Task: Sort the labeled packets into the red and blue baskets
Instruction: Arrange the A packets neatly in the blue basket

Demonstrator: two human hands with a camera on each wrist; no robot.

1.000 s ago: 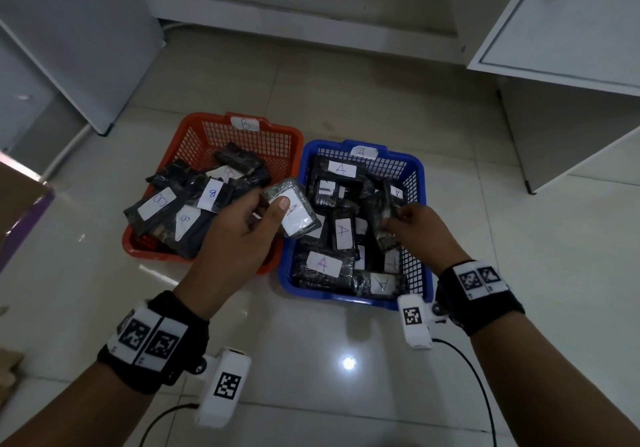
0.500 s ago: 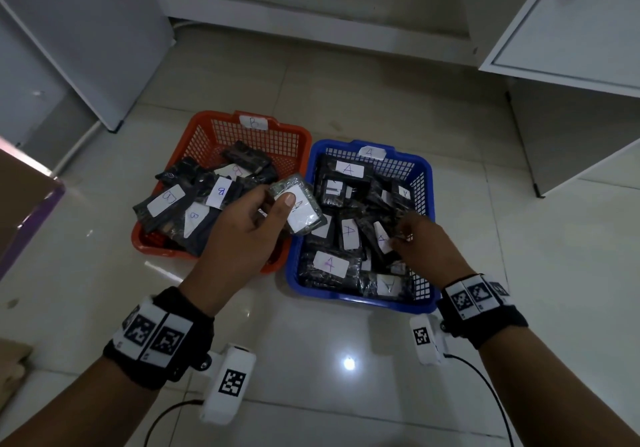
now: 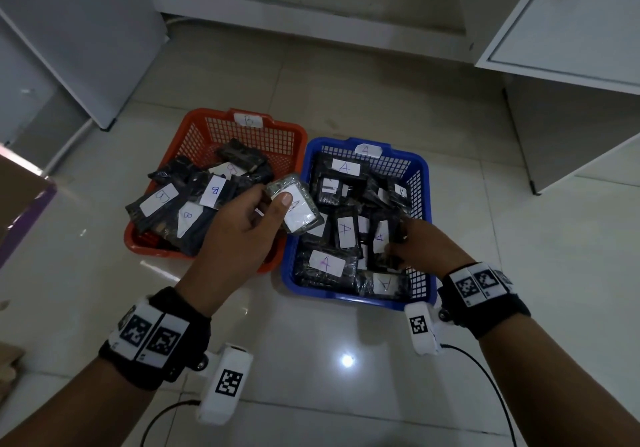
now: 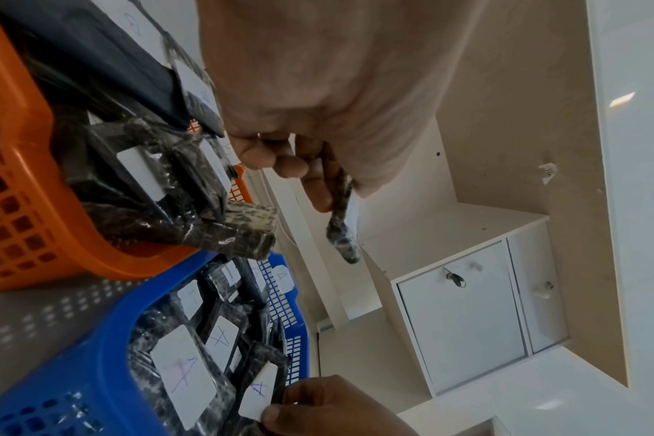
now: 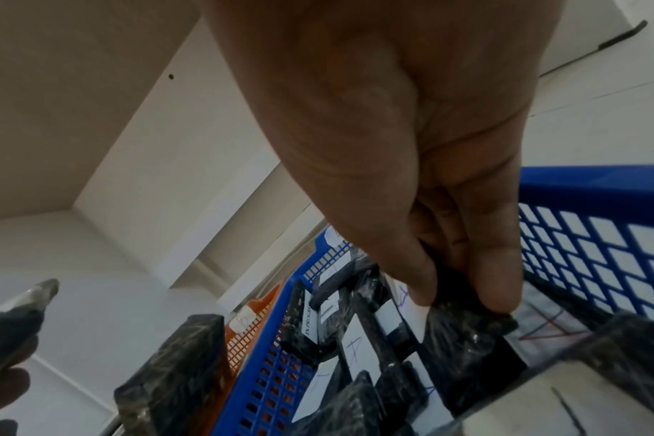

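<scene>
A red basket [image 3: 194, 128] tagged B holds several black packets with B labels. Beside it on the right, a blue basket [image 3: 420, 183] tagged A is full of packets labelled A. My left hand [image 3: 242, 225] pinches a clear-wrapped packet with a white label [image 3: 298, 206] in the air over the seam between the two baskets; the same packet [image 4: 342, 230] shows edge-on in the left wrist view. My right hand [image 3: 420, 244] is down inside the blue basket, thumb and fingers pinching the edge of a black packet labelled A [image 3: 381, 239], which is also seen as the black packet [image 5: 463, 318].
Both baskets stand on a glossy tiled floor [image 3: 346, 360]. A white cabinet [image 3: 568, 31] overhangs at the right and a white panel [image 3: 79, 31] leans at the left. A cardboard box with a purple edge [image 3: 20, 204] is at the far left.
My right hand has sunk from above the blue basket's right side down among its packets and now pinches one. The left hand keeps its packet almost still.
</scene>
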